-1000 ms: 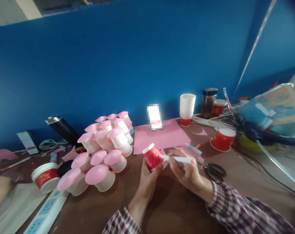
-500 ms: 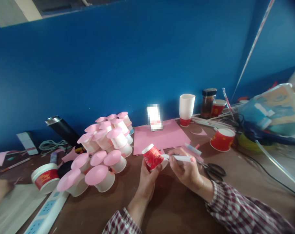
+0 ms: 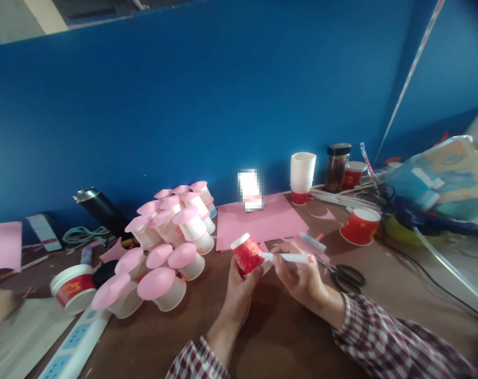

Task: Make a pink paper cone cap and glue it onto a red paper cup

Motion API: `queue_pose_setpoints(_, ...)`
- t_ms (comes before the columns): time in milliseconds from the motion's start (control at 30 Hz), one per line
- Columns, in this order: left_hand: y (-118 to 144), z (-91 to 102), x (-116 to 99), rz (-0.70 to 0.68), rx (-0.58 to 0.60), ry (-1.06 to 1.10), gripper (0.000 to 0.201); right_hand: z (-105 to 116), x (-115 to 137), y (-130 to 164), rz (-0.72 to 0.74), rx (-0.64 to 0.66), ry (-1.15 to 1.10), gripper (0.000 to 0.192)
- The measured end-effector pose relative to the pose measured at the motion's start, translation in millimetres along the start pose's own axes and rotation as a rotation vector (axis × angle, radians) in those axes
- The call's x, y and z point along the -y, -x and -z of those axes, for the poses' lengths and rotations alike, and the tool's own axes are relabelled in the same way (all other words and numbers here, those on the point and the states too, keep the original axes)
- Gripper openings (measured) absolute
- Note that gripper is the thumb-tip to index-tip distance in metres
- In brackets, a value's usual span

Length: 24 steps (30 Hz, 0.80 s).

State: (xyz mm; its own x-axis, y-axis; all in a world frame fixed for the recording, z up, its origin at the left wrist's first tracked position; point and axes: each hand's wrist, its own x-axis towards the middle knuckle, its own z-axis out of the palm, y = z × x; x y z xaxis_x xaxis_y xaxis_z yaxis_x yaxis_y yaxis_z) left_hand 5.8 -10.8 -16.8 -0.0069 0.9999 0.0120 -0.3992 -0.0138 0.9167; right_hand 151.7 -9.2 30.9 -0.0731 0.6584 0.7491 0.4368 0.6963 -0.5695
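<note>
A small red paper cup (image 3: 246, 253) with a white base is tilted in my left hand (image 3: 241, 287), whose fingers wrap round its underside. My right hand (image 3: 299, 273) grips a white marker pen (image 3: 292, 257) like a pencil, its tip at the cup's side near the rim. Pink paper sheets (image 3: 258, 223) lie just behind the cup. To the right of my right hand are black-handled scissors (image 3: 349, 276) and a clear-barrelled marker (image 3: 313, 242). On the left stand several upturned white cups (image 3: 171, 296) topped with pink paper discs (image 3: 156, 284).
A stack of white cups (image 3: 302, 173), a dark-lidded jar (image 3: 337, 167) and a red paper bowl (image 3: 360, 226) stand right. A power strip (image 3: 79, 337), a red-banded paper cup (image 3: 73, 289) and a black flask (image 3: 102, 213) are left. Another person's hand (image 3: 0, 313) shows at the left edge.
At the far left, a pink sheet has come up higher and further into view. My hands, the cup and the marker pen have hardly moved.
</note>
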Motion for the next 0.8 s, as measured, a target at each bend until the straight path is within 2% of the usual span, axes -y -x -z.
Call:
queue_pose_setpoints(233, 0.9, -2.7, -2.7, -0.018, -0.015, 0.004, 0.059, -1.8, -3.7, 4.1, -0.058, -0.04, 0.005, 0.011)
queue_pose_setpoints(333, 0.4, -0.7, -0.8, -0.023, -0.003, -0.014, 0.057, -3.2, -6.0, 7.6, -0.065, -0.037, 0.002, 0.007)
queue_pose_setpoints(467, -0.2, 0.7, -1.0, -0.002, 0.003, -0.037, 0.05, -3.6, -5.3, 9.5, -0.014, -0.029, -0.009, 0.008)
queue_pose_setpoints(667, 0.8, -2.4, -5.4, 0.007, 0.001, -0.033, 0.051, -2.7, -1.6, 7.6, 0.06, 0.044, 0.036, 0.011)
queue_pose_setpoints(800, 0.4, -0.9, -3.6, -0.004, 0.0, -0.019, 0.054, -5.0, -4.2, 9.1, 0.077, 0.041, 0.033, 0.01)
